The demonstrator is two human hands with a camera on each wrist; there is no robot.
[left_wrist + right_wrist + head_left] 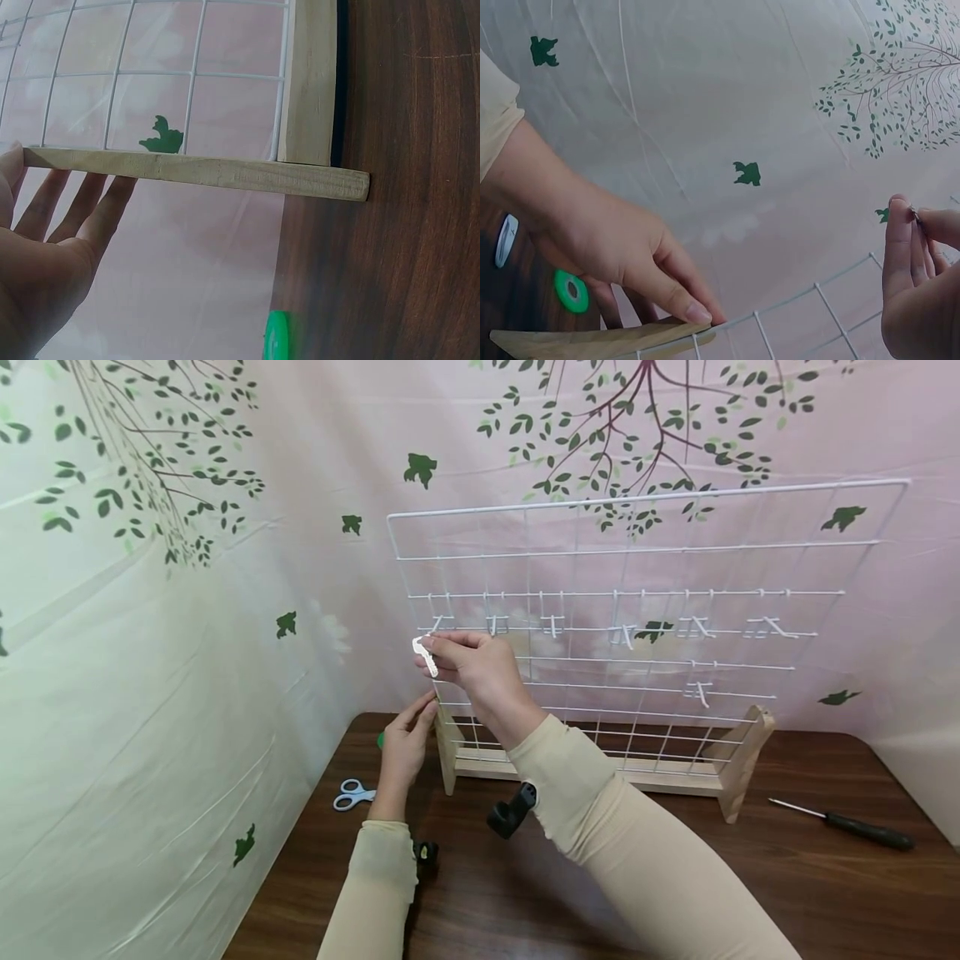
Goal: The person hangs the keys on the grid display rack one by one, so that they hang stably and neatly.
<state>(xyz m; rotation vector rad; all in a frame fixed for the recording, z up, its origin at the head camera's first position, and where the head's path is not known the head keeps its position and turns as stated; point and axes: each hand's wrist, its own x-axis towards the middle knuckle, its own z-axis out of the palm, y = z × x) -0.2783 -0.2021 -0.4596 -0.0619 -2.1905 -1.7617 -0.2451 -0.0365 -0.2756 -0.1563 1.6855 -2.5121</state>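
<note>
In the head view my right hand pinches a small, bright, key-shaped piece between thumb and fingers, in front of the rack's left edge. The right wrist view shows only a thin metallic edge of that piece at the fingertips of the right hand. Lower down, my left hand grips the left wooden leg of the white wire grid rack. Its thumb lies on one side of the wood and its fingers on the other.
Several white hooks hang on the grid. Blue-handled scissors lie left of the rack on the brown table, near a green ring-shaped object. A screwdriver lies at the right. Patterned cloth surrounds the table.
</note>
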